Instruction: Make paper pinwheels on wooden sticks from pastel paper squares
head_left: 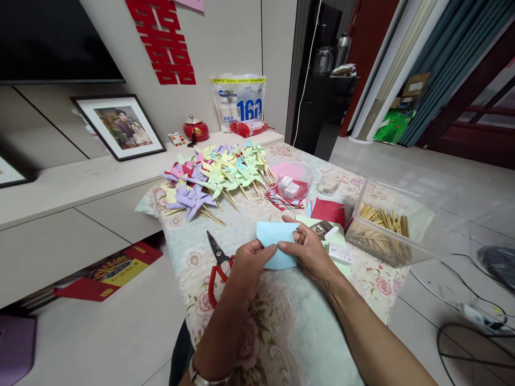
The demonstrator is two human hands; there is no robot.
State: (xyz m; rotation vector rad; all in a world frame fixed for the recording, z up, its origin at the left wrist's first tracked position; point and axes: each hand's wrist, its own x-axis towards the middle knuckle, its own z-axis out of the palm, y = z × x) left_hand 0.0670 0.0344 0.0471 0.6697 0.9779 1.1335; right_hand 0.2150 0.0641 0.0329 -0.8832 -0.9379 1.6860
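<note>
Paper: you hold a light blue paper (277, 244) between both hands, low over the tabletop (289, 321) near its middle; its lower edge is covered by your fingers.
Left grip: your left hand (251, 262) is closed on the paper's 8 o'clock corner, thumb on top.
Right grip: your right hand (309, 249) pinches the 3 o'clock side, thumb and fingers shut on it.
Hidden: your right hand covers part of a small metal tool (322, 229) and green sheets at 2 o'clock; you cannot tell what the tool is.
Scissors: red-handled scissors (217, 265) lie at 9 o'clock, just beside your left hand, one handle loop partly behind it.
Box: a clear box of sticks (382, 228) sits at 3 o'clock, by the tabletop's right edge.
Pinwheels: a heap of pinwheels (217, 177) fills 11 o'clock, well apart from your hands.
Open room: bare cloth lies toward you at 6 o'clock; the tabletop's near edge is cut off by your arms.
</note>
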